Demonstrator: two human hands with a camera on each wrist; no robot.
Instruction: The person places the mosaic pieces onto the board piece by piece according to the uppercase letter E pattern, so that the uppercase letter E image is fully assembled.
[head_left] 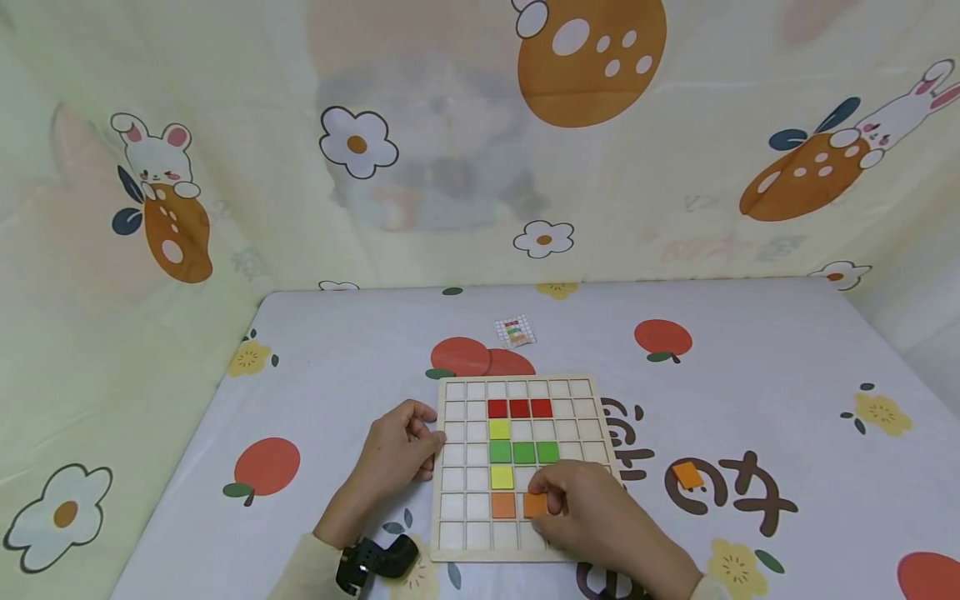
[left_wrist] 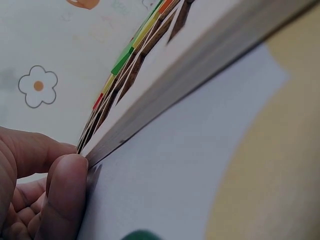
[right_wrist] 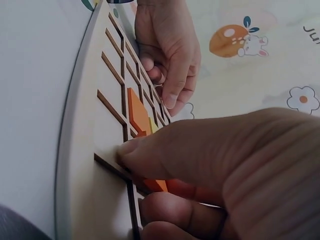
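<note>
A wooden grid board [head_left: 572, 554] lies on the table with square cells. In it sit red tiles [head_left: 519, 408], yellow tiles [head_left: 502, 477], green tiles [head_left: 523, 452] and an orange tile [head_left: 503, 505]. My right hand [head_left: 592, 508] pinches a second orange tile [head_left: 534, 505] between thumb and fingers, over the cell just right of the seated orange one. In the right wrist view the thumb covers much of the held tile [right_wrist: 156, 184]. At the board's left edge my left hand [head_left: 397, 442] grips the rim with thumb and index finger; its other fingers are curled.
A loose orange tile [head_left: 687, 475] lies on the tablecloth to the right of the board. Beyond the board's far edge is a small card [head_left: 515, 331] printed with a coloured grid pattern. A patterned curtain [head_left: 450, 250] rises behind the table. The left wrist bears a black device [head_left: 375, 562].
</note>
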